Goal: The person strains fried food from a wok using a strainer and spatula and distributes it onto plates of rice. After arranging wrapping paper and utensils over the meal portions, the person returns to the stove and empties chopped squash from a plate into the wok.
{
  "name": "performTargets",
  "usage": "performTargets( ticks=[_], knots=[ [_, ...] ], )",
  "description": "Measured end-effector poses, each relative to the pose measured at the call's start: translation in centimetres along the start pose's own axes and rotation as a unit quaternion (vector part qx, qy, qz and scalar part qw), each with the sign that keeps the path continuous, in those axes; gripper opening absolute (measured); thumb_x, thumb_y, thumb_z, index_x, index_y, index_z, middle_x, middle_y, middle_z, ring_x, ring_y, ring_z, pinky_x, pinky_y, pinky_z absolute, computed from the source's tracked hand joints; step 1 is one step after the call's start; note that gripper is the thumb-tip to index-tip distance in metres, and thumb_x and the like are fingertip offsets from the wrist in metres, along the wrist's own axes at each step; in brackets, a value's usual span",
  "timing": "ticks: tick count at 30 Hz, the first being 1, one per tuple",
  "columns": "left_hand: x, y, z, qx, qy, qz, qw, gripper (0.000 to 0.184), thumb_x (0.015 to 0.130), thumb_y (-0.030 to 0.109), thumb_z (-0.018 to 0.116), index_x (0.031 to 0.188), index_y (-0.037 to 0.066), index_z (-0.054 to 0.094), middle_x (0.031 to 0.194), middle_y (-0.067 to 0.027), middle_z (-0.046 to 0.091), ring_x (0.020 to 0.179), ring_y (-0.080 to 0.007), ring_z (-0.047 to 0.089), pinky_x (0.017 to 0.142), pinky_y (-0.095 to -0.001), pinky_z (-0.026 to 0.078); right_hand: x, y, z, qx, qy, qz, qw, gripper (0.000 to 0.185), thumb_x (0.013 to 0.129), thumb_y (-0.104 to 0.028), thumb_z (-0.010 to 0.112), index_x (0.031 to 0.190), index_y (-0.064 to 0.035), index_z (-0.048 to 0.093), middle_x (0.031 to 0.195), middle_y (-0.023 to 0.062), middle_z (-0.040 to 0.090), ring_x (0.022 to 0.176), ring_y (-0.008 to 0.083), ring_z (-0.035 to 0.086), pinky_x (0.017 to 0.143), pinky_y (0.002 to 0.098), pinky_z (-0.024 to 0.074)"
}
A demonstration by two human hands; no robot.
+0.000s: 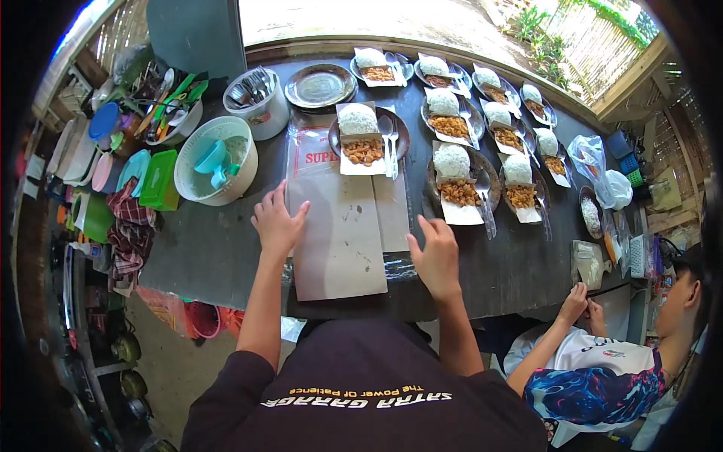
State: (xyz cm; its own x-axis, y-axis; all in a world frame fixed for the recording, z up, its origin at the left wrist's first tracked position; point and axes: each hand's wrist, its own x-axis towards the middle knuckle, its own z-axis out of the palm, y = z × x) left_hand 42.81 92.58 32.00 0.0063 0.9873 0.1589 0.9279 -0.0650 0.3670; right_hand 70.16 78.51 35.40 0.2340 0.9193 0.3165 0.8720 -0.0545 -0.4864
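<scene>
My left hand is over the left edge of a sheet of brown paper, fingers spread and holding nothing. Right of the paper, my right hand hovers above the dark table with its fingers apart, also bare. Beyond the paper sits a brown plate with a mound of white rice, a paper holding orange-brown diced food, and a spoon and fork. Nearest my right hand is another served plate with rice, the same diced food and cutlery.
Several similar plates fill the table's right half. At the back stand stacked plates and a cutlery bucket. Left are a white tub with a turquoise scoop and a green box. Another person sits at right, hands near a packet.
</scene>
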Motion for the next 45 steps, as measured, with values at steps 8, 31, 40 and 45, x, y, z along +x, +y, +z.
performTargets(
  ticks=[8, 31, 40, 45],
  knots=[
    [0.9, 0.3, -0.2, -0.027, -0.069, -0.053, 0.996, 0.1, 0.068, 0.048, 0.082, 0.149, 0.02, 0.03, 0.123, -0.0169, 0.057, 0.114, -0.0388, 0.054, 0.097, -0.0531, 0.039, 11.7, 2.0, 8.7, 0.174, 0.077, 0.145, 0.971, 0.05, 0.088, -0.017, 0.063, 0.13, 0.0087, 0.054, 0.103, 0.0208, 0.067, 0.091, 0.0334, 0.067, 0.083, 0.0398, 0.0516],
    [0.7, -0.3, -3.1, -0.184, -0.12, -0.048, 0.974, 0.1, 0.068, 0.017, 0.085, 0.15, 0.023, 0.027, 0.119, -0.0208, 0.065, 0.111, -0.0393, 0.062, 0.096, -0.0447, 0.047, 16.4, 5.0, 11.8, 0.31, 0.099, 0.292, 0.9, 0.058, 0.075, -0.001, 0.066, 0.132, -0.0001, 0.058, 0.078, 0.0091, 0.067, 0.071, 0.0186, 0.066, 0.071, 0.033, 0.0519],
    [-2.1, -2.6, -4.3, -0.16, -0.147, -0.047, 0.975, 0.102, 0.07, 0.017, 0.083, 0.153, 0.024, 0.024, 0.117, -0.021, 0.066, 0.108, -0.0405, 0.063, 0.093, -0.0452, 0.049, 17.7, 5.4, 11.9, 0.269, 0.134, 0.295, 0.907, 0.055, 0.077, -0.002, 0.063, 0.131, 0.0016, 0.058, 0.081, 0.0118, 0.067, 0.076, 0.0211, 0.066, 0.073, 0.0337, 0.051],
    [-3.3, -3.8, -4.2, -0.168, -0.156, -0.052, 0.972, 0.102, 0.07, 0.018, 0.083, 0.153, 0.023, 0.024, 0.119, -0.0211, 0.065, 0.109, -0.0402, 0.062, 0.094, -0.045, 0.049, 19.5, 4.1, 10.4, 0.237, 0.14, 0.314, 0.909, 0.05, 0.078, -0.003, 0.062, 0.127, 0.0045, 0.06, 0.103, 0.0214, 0.07, 0.092, 0.0291, 0.069, 0.081, 0.0372, 0.0517]
  ],
)
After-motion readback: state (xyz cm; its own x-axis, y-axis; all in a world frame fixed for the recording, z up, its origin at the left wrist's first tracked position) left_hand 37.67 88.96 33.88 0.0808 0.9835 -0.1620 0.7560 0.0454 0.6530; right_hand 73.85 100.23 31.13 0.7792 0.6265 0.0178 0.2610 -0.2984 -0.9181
